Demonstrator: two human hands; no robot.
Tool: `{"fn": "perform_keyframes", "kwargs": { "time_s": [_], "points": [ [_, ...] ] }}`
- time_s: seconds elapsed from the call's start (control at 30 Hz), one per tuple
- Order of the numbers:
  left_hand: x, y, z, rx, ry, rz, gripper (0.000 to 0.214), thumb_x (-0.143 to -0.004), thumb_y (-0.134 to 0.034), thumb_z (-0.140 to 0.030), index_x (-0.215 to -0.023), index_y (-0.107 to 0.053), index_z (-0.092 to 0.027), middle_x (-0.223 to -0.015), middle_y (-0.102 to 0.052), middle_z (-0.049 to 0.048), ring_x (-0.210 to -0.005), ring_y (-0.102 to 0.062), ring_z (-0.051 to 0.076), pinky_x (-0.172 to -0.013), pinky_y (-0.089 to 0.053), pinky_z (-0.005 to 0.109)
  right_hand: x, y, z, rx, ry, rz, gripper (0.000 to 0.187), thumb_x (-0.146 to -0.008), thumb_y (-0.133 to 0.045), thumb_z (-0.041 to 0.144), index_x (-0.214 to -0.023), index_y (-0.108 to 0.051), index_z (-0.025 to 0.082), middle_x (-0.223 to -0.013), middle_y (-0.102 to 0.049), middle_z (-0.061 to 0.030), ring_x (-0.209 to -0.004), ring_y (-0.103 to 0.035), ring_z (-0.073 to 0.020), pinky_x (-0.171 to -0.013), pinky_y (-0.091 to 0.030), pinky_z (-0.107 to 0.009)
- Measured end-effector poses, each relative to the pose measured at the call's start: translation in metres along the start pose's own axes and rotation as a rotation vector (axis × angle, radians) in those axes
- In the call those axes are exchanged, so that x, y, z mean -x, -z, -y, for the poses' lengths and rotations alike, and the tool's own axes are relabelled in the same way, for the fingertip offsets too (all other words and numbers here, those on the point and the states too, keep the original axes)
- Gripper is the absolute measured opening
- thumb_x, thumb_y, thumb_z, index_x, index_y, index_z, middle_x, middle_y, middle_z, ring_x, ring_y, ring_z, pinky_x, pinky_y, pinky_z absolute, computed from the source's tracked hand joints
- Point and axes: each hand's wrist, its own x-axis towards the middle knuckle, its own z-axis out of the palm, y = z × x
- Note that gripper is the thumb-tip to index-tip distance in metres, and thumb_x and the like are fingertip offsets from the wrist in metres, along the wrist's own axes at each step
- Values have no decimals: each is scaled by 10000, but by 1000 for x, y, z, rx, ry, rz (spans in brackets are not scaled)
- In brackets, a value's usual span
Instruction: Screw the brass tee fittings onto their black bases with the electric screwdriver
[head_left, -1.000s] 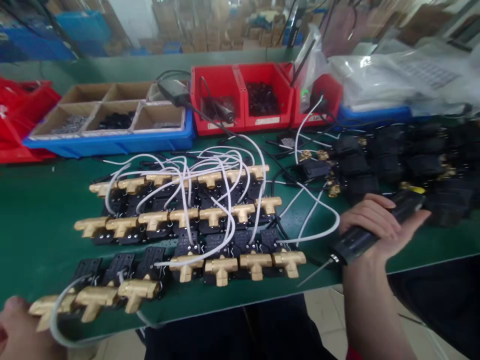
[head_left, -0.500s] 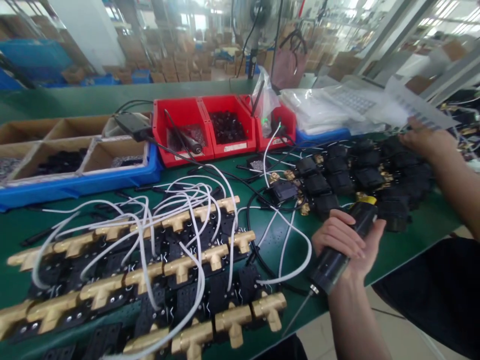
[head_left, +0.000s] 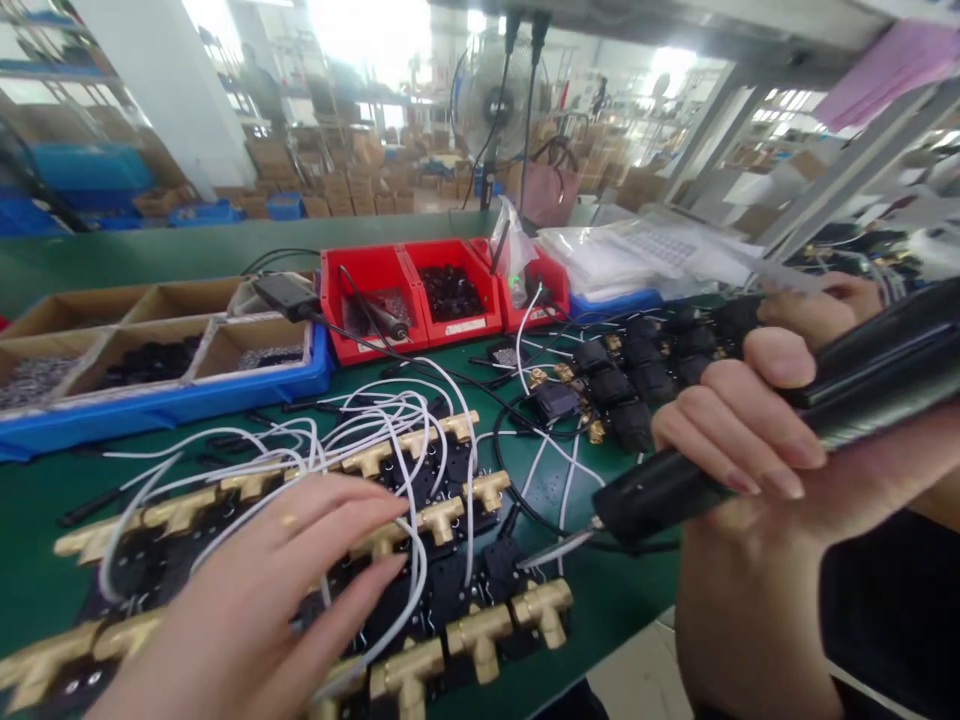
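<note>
Right hand [head_left: 757, 450] wrapped round black driver [head_left: 750, 450], fingers clamped on barrel, bit [head_left: 559, 548] angled down-left toward valves [head_left: 457, 560] — grip suits aiming tip. Left hand [head_left: 255, 600] flat over valve rows at near left, fingers spread, pressing white wires [head_left: 375, 420] aside; holds nothing. Valves lie in rows on green table [head_left: 45, 580], brass tees same way. Red bins [head_left: 420, 290] far centre. Another person's hand [head_left: 847, 295] far right.
</note>
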Motion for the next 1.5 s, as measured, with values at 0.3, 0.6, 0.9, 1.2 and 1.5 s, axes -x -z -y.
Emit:
{"fn": "perform_keyframes", "kwargs": {
  "time_s": [0.3,0.6,0.9,1.2,1.5],
  "points": [
    [-86,-32,-54,-204,95,553,127,-900,-664,-218,-1001,-734,-187,-1069,-702,86,-1117,-623,334,-1023,-472,549,-1,-56,-11,148,-31,54,605,-710,-787,730,-689,-619,149,-433,-522,16,-326,-465,-123,-320,-387,-210],
    [-85,-34,-36,-135,21,485,128,-909,-668,-227,-981,-769,-194,-1024,-727,81,-1025,-660,303,-969,-506,503,1,-63,-26,153,-38,8,652,-614,-831,761,-672,-611,150,-446,-538,12,-337,-468,-121,-328,-369,-209],
    [-102,-54,-28,203,-218,215,156,-944,-631,-255,-1021,-766,-236,-1105,-721,64,-1106,-634,239,-1019,-511,409,3,-47,-57,278,-2,95,712,-666,-697,878,-799,-672,179,-495,-555,16,-365,-486,-140,-334,-367,-229],
    [-113,-71,-31,233,-248,215,138,-912,-644,-206,-834,-754,-233,-869,-721,38,-998,-620,220,-979,-510,379,5,-39,-68,267,-5,100,693,-656,-721,860,-823,-665,190,-517,-582,8,-365,-483,-135,-343,-359,-223],
    [-108,-71,-26,306,-269,246,117,-930,-647,-234,-893,-757,-227,-945,-708,48,-1028,-597,236,-1009,-464,435,9,-38,-67,283,21,111,712,-687,-695,864,-857,-679,172,-512,-564,4,-365,-482,-133,-333,-357,-224]
  ]
}}
